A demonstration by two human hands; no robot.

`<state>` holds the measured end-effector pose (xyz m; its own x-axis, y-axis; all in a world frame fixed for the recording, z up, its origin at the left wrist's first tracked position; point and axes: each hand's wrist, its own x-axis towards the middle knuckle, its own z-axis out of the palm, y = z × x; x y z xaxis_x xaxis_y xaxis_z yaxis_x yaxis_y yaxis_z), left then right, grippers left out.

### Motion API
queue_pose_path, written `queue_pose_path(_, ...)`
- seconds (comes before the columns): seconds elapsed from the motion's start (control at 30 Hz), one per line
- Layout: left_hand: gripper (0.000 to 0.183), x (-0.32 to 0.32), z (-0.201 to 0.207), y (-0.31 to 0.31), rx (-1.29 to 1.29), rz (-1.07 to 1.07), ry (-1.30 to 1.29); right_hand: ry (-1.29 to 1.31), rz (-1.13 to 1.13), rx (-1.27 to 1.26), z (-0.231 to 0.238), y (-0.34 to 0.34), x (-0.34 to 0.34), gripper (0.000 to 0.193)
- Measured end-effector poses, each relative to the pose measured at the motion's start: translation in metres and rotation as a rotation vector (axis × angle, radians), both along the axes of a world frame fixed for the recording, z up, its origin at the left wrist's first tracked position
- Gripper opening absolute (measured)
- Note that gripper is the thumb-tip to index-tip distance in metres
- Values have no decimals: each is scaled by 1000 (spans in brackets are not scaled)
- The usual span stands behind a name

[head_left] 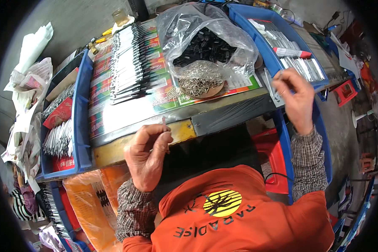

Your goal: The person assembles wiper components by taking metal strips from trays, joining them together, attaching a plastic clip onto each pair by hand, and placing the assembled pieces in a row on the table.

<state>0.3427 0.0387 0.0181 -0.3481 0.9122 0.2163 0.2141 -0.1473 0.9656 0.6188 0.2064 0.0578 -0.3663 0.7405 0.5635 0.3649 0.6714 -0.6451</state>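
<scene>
My left hand (146,155) is raised just in front of the table's near edge, thumb and fingers pinched together. Whatever sits between those fingertips is too small to make out. Over the table's right end, my right hand (297,98) has its fingers curled in a pinch beside some flat silvery strips (269,82); what it holds, if anything, cannot be told. Between the hands, farther back, small metal pins or screws (201,84) lie heaped on a round tray. Behind them a clear plastic bag (168,40) gapes around many small black parts (206,46).
A long row of thin metal pieces with dark ends (128,63) lies on printed sheets (101,98). Blue crates (83,113) of similar pieces stand left, and another blue crate (260,40) back right. A red stool (271,155) is below the table; an orange bag (86,201) hangs lower left.
</scene>
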Motion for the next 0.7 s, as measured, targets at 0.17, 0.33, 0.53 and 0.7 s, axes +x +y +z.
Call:
queue_pose_path(0.17, 14, 14, -6, -1, -37, -64, -181, 60, 289, -339, -28, -35, -30, 13)
queue_pose_path(0.33, 12, 23, -5, -4, -102, -104, -224, 174, 480, -529, -44, -59, -57, 14)
queue_pose_path(0.53, 13, 29, -13, -4, -75, -161, -427, 178, 564, -618, -57, -78, -81, 26)
queue_pose_path(0.7, 11, 30, -20, -4, -66, -173, -428, 229, 590, -730, -63, -86, -87, 36)
